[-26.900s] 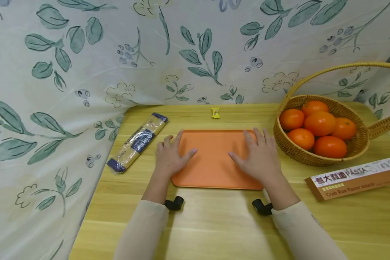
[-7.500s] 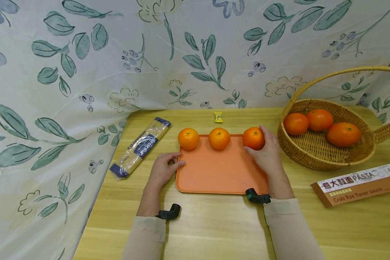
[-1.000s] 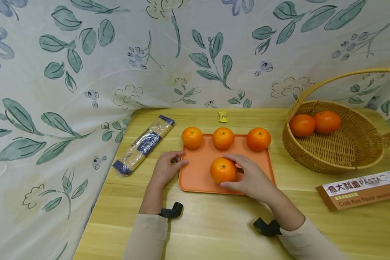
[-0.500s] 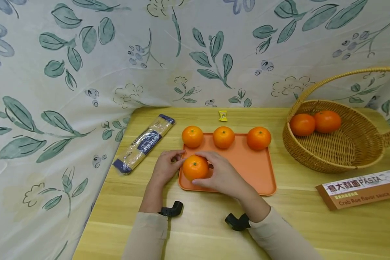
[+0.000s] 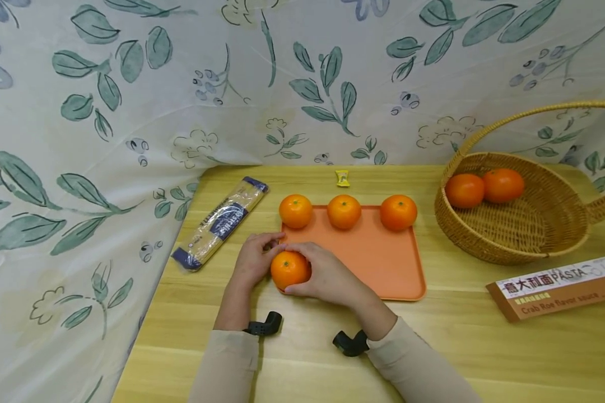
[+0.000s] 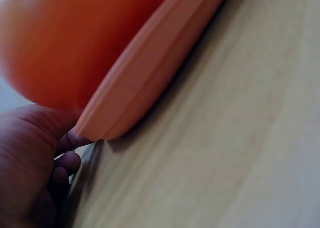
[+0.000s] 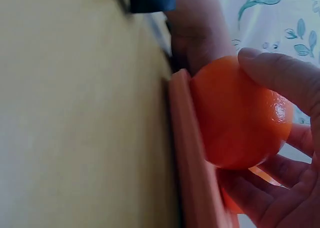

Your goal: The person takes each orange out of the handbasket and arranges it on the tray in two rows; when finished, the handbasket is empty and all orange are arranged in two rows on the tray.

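Note:
In the head view my right hand [image 5: 329, 275] holds an orange [image 5: 288, 270] at the near left corner of the orange-coloured tray [image 5: 373, 252]. Thumb and fingers curl round the fruit's right side; the right wrist view shows this orange [image 7: 240, 112] on or just above the tray rim. My left hand [image 5: 254, 258] grips the tray's left edge, thumb at the rim and fingers curled beside it, partly hidden by the orange in the left wrist view. Along the tray's far edge sit a left orange [image 5: 296, 211], a middle orange [image 5: 344, 211] and a right orange [image 5: 398, 212].
At the right stands a wicker basket [image 5: 489, 246] with two oranges [image 5: 484, 187] in it. A pasta box [image 5: 559, 285] lies in front of it. Left of the tray is a noodle packet [image 5: 222, 224]; a yellow wrapped candy [image 5: 342, 178] lies behind the tray.
Over the last second my right hand has carried the orange leftward from the tray's middle to its near left corner. Earlier, the tray was bare and the basket held more oranges.

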A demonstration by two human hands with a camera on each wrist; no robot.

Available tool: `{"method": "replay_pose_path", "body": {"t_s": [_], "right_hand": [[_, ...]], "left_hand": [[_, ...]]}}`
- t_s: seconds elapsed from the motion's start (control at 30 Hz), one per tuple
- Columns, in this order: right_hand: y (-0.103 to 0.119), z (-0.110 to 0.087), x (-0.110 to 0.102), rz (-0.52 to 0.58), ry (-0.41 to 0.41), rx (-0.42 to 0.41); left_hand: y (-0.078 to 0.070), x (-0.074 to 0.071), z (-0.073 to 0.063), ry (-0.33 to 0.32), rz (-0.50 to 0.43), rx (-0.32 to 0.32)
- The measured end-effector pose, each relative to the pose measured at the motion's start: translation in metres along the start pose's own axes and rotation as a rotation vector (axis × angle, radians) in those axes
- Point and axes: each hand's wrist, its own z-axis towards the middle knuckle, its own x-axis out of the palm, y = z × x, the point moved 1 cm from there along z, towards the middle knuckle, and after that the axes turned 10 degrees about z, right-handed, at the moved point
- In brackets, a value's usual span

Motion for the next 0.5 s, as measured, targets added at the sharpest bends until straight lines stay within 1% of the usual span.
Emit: {"method": "replay_pose_path", "body": {"t_s": [0.1,0.3,0.5], "right_hand": [[-0.0033,0.0012,0.003,-0.025,0.009,-0.006],[-0.0051,0.0017,0.005,-0.013,0.029,0.002],[-0.0041,0.0002,0.0037,0.001,0.043,0.017]], "left_hand": [[0.0004,-0.0003,-0.0004,0.006,-0.01,-0.013],[0.0008,-0.0005,-0.0012,0.012,-0.012,-0.028],[-0.0002,-0.0006,-0.001,0.0,-0.003,-0.013]]}}
